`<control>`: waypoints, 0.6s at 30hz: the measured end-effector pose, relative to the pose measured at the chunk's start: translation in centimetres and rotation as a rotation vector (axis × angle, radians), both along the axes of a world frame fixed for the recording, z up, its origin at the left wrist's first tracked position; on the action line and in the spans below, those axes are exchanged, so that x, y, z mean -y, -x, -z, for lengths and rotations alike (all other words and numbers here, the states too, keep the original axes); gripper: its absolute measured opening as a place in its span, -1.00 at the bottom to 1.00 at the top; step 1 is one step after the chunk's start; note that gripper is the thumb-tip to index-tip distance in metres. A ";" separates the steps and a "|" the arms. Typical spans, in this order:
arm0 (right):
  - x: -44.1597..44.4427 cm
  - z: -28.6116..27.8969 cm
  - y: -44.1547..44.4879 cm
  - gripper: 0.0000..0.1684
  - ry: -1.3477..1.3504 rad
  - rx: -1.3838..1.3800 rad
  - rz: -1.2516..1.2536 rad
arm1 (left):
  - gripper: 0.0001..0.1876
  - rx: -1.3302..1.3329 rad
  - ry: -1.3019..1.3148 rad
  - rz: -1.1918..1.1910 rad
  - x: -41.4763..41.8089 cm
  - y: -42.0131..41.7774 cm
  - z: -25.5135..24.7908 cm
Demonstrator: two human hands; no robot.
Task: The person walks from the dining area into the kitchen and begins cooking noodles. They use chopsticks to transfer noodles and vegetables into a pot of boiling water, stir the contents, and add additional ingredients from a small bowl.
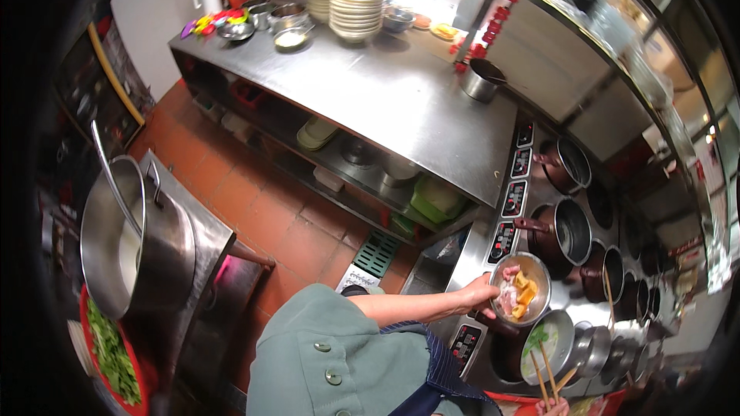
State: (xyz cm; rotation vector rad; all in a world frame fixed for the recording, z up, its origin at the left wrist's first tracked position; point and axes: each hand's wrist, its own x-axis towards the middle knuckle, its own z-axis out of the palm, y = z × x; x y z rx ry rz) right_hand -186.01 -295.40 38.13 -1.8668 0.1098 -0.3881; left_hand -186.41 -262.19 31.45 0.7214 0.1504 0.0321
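My left hand (484, 294) grips the rim of a round metal bowl (542, 288) with raw meat pieces (509, 300) and orange-yellow pieces (524, 294) inside. At the lower right edge, my right hand (555, 408), partly cut off, holds a pair of wooden chopsticks (542, 378). Their tips reach into a pale-lined pan (563, 352) that holds leafy greens (539, 335) and light liquid. This pan sits just below the metal bowl, over the cooker.
Several dark saucepans (572, 231) stand on the cooker by control panels (513, 198). A steel counter (370, 92) bears stacked bowls (355, 14) and a steel pot (481, 84). At left are a large stockpot (167, 254) and a red basin (139, 378) of greens.
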 end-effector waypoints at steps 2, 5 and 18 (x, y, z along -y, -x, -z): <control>-0.7 -0.7 -0.4 -0.65 -0.006 0.018 -0.043 | -0.48 -0.007 -0.024 -0.018 -0.6 0.9 0.0; -1.9 -1.4 -0.8 -0.66 -0.025 0.023 -0.105 | -0.40 -0.008 -0.028 -0.052 -1.5 2.3 -0.1; -4.0 -1.0 -0.5 -0.66 -0.005 0.083 -0.069 | -0.31 0.055 -0.055 -0.113 -1.9 3.8 -0.2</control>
